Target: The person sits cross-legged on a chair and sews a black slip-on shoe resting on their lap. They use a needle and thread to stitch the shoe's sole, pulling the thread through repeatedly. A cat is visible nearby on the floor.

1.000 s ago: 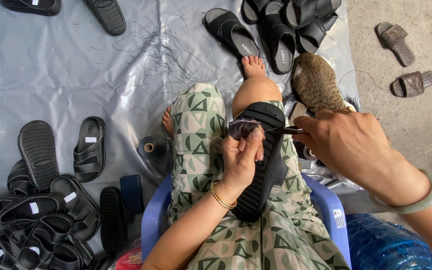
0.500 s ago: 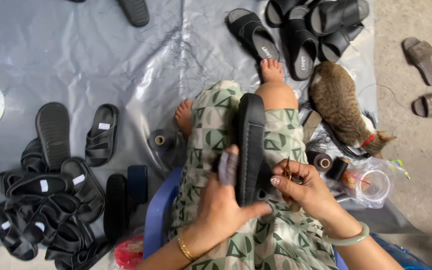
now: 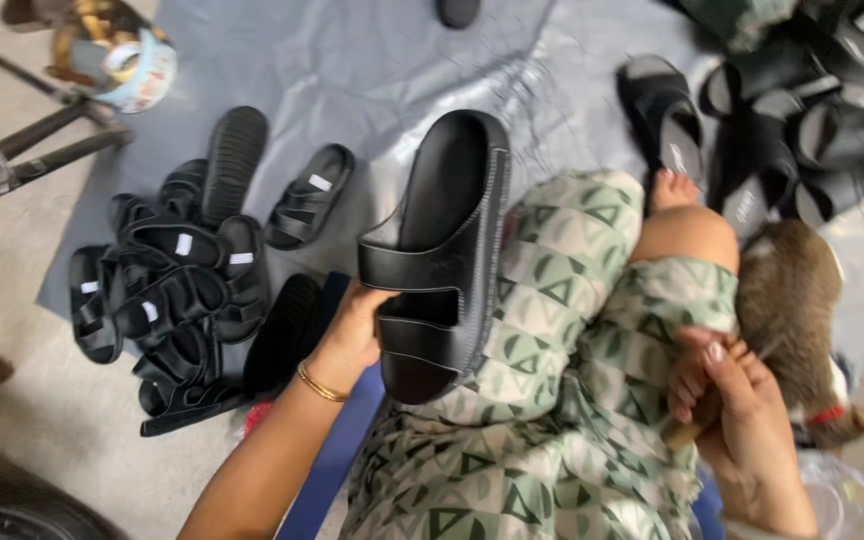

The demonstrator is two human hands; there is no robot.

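Grey plastic sheet covers the floor. Pile of black sandals at left, another heap of black sandals far right. Black two-strap sandal held up over the patterned lap, centre. Left hand grips its near-left edge, fingers curled under. Right hand at near right, fingers closed around a small brown tool handle.

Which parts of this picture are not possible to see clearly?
- Head view: the thing in the right hand is mostly covered by its fingers; only a brownish end shows.
- Left hand: its fingers are hidden behind the black sandal.
- The brown furry animal is blurred and partly behind the knee.
- The sandal pile at top right is cut by the edge.
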